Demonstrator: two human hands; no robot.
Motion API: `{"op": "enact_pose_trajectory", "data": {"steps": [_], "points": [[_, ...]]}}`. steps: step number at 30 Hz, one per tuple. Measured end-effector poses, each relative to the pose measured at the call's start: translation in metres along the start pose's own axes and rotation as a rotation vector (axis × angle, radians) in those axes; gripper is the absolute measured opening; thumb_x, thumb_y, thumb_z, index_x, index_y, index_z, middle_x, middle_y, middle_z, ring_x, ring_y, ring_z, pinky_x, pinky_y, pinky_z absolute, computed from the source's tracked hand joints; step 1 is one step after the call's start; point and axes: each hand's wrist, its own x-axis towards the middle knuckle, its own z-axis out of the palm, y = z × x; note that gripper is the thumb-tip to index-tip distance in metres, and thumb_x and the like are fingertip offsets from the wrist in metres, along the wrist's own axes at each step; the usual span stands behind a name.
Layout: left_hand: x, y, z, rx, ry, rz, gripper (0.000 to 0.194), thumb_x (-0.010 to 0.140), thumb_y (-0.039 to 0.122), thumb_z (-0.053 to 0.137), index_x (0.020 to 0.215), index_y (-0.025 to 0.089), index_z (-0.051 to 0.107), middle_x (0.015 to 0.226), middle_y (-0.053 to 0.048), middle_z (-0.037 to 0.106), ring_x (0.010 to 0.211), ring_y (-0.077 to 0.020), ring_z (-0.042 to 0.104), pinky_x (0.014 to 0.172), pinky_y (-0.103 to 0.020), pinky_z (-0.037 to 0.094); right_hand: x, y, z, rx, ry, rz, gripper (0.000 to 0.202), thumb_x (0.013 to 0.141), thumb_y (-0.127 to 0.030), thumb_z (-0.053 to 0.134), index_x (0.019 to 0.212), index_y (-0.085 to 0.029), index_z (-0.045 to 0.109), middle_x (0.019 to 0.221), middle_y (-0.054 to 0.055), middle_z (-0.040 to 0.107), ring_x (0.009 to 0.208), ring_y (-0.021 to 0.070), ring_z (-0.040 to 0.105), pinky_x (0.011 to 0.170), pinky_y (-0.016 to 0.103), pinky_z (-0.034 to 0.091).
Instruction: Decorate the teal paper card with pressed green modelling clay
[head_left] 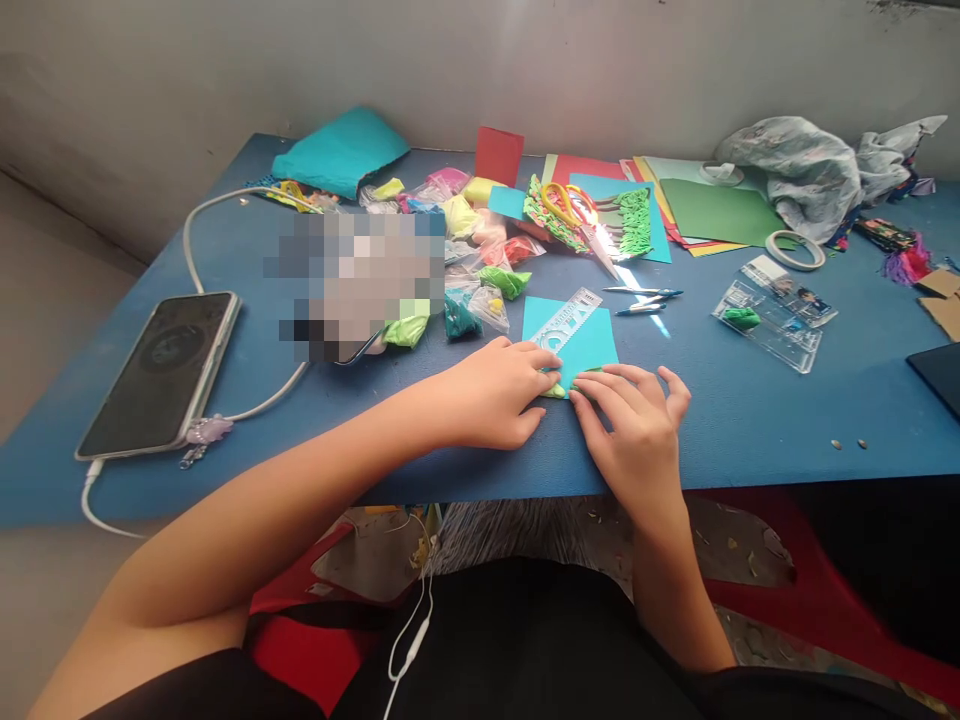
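Observation:
A bright blue square of paper [589, 345] lies near the table's front edge, with a clear plastic ruler [574, 318] slanting across it. My left hand [510, 393] rests over the paper's left edge, fingers stretched onto it by the ruler's lower end and thumb apart. Beneath those fingertips shows a bit of light green clay [553, 391]. From the right, my right hand [630, 420] touches the paper's near edge with its fingertips, fingers apart and little finger raised. A thin green strip shows under them; its exact shape is hidden.
Two pens [641, 293] and orange-handled scissors [574, 212] lie beyond the paper. Bagged coloured clay [465, 312] sits behind left, near a pixelated patch. A cabled phone [159, 370] lies far left. Tape [795, 250], coloured sheets [720, 210] and a clear plastic case [776, 312] are right.

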Motion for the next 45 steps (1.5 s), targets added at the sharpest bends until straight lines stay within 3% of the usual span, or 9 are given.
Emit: {"op": "enact_pose_trajectory", "data": {"steps": [18,23,26,29,36,41,45], "points": [[0.000,-0.001,0.002,-0.006,0.033,-0.002,0.034,0.089,0.023,0.051,0.118,0.014,0.065,0.134,-0.014,0.059,0.122,-0.0291,0.056,0.093,-0.043,0.045,0.006,-0.007,0.003,-0.022,0.030,-0.096,0.012,0.094,-0.015,0.056,0.085,-0.017,0.064,0.083,0.001,0.075,0.081,0.0163,0.067,0.105,0.040,0.028],[0.004,-0.002,0.010,-0.025,0.139,0.024,0.031,0.095,0.019,0.041,0.108,0.016,0.069,0.125,-0.011,0.065,0.115,-0.0244,0.059,0.088,-0.037,0.043,0.006,-0.006,0.002,-0.028,0.039,-0.084,0.009,0.094,-0.016,0.057,0.086,-0.017,0.062,0.083,0.001,0.074,0.080,0.0157,0.067,0.103,0.039,0.029],[0.008,0.000,0.017,0.030,0.217,0.020,0.033,0.097,0.020,0.038,0.104,0.014,0.069,0.117,-0.012,0.069,0.110,-0.0245,0.061,0.086,-0.038,0.042,0.005,-0.007,0.001,-0.054,0.062,-0.040,0.009,0.095,-0.018,0.057,0.087,-0.018,0.062,0.085,0.001,0.075,0.083,0.0165,0.067,0.101,0.038,0.030],[0.010,0.001,0.020,0.077,0.223,0.023,0.034,0.097,0.021,0.037,0.106,0.012,0.068,0.118,-0.013,0.068,0.111,-0.0266,0.061,0.088,-0.040,0.041,0.003,-0.007,0.001,-0.103,0.053,0.031,0.009,0.095,-0.023,0.057,0.089,-0.019,0.063,0.089,0.003,0.074,0.086,0.0189,0.065,0.099,0.039,0.031],[0.006,-0.003,0.018,0.058,0.177,0.017,0.036,0.094,0.029,0.048,0.125,0.018,0.061,0.140,-0.016,0.053,0.131,-0.0338,0.046,0.096,-0.048,0.038,-0.004,-0.001,0.004,-0.101,0.113,0.205,0.016,0.093,-0.028,0.059,0.079,-0.021,0.064,0.083,0.002,0.074,0.080,0.0200,0.063,0.091,0.039,0.033],[0.008,0.008,0.020,0.019,0.173,0.032,0.034,0.095,0.028,0.046,0.123,0.017,0.061,0.130,-0.014,0.060,0.119,-0.0295,0.053,0.090,-0.042,0.043,-0.005,0.011,0.004,-0.037,0.154,0.306,0.027,0.095,-0.034,0.056,0.073,-0.021,0.064,0.077,0.002,0.073,0.079,0.0200,0.064,0.084,0.036,0.035],[0.009,0.014,0.024,0.099,0.187,0.041,0.034,0.098,0.026,0.040,0.123,0.017,0.061,0.126,-0.014,0.061,0.113,-0.0292,0.056,0.082,-0.040,0.042,-0.009,0.016,-0.003,0.010,0.056,0.260,0.025,0.093,-0.041,0.058,0.082,-0.021,0.068,0.086,0.003,0.074,0.087,0.0215,0.065,0.089,0.037,0.036]]}}
